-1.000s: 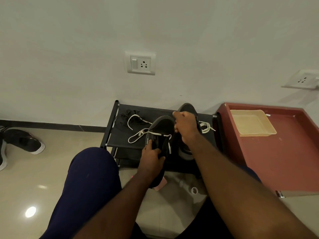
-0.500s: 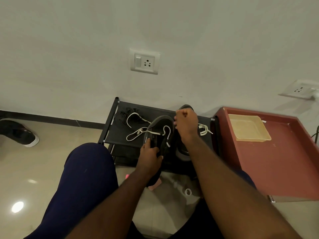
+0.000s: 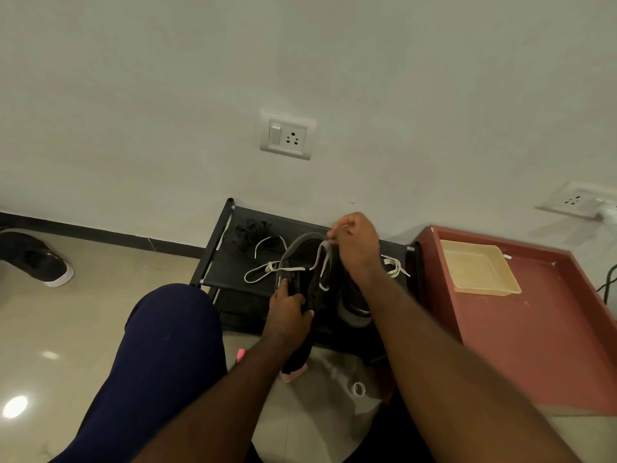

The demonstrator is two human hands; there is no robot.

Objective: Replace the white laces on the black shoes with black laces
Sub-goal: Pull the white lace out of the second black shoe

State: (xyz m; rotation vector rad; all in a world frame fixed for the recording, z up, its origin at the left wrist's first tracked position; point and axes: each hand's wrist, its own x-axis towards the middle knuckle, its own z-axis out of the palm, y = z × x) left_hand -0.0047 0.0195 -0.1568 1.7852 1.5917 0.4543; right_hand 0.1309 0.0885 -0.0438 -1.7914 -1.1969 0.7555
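My right hand (image 3: 357,248) is closed. The thumb and fingertips are pinched together on the white lace (image 3: 321,259), which rises from the eyelets of the black shoe (image 3: 300,259) just below them. My left hand (image 3: 287,312) grips that same shoe lower down, with the fingers curled round its side and the thumb laid up along the upper. The lace's other length trails away to the left of my left thumb, onto the top shelf of the shoe rack (image 3: 220,262).

That shelf also carries a tangled heap of black laces (image 3: 247,233), beyond and left of my fingers (I cannot count the strands). A loose white lace (image 3: 395,265) lies bunched just right of my right wrist. A second black shoe (image 3: 354,305) lies under that wrist, close beside the held one. I cannot tell whether they touch.

Well to the right of my right hand, one beige tray (image 3: 477,265) sits on a red tabletop (image 3: 551,345).

By count there are three black shoes, with the third shoe (image 3: 36,259) on the floor far left of my hands. There are two white laces, one heap of black laces and two wall sockets (image 3: 287,135) (image 3: 576,201).
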